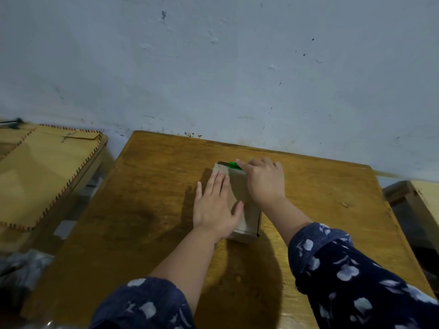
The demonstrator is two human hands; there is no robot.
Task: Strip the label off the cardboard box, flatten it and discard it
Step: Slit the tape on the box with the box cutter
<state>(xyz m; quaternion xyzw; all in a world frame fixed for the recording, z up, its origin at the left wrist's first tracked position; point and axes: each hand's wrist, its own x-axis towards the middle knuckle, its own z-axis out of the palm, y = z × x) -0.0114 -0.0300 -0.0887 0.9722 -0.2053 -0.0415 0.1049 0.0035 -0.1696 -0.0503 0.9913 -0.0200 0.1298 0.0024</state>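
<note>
A small brown cardboard box [244, 210] stands on the wooden table [152, 210], its long side running away from me. My left hand [215, 207] lies flat on the box's top, fingers spread and pressing down. My right hand [263, 181] is closed around a green-handled cutter [234, 165], whose tip sits at the box's far top edge. Most of the cutter is hidden under the hand. No label can be made out on the visible faces.
A blue-grey wall [213, 67] rises directly behind the table. A second table at the left holds brown envelopes with striped borders [45, 172]. Another wooden piece of furniture [418, 205] stands at the right edge. Grey cloth [21, 269] lies at the lower left.
</note>
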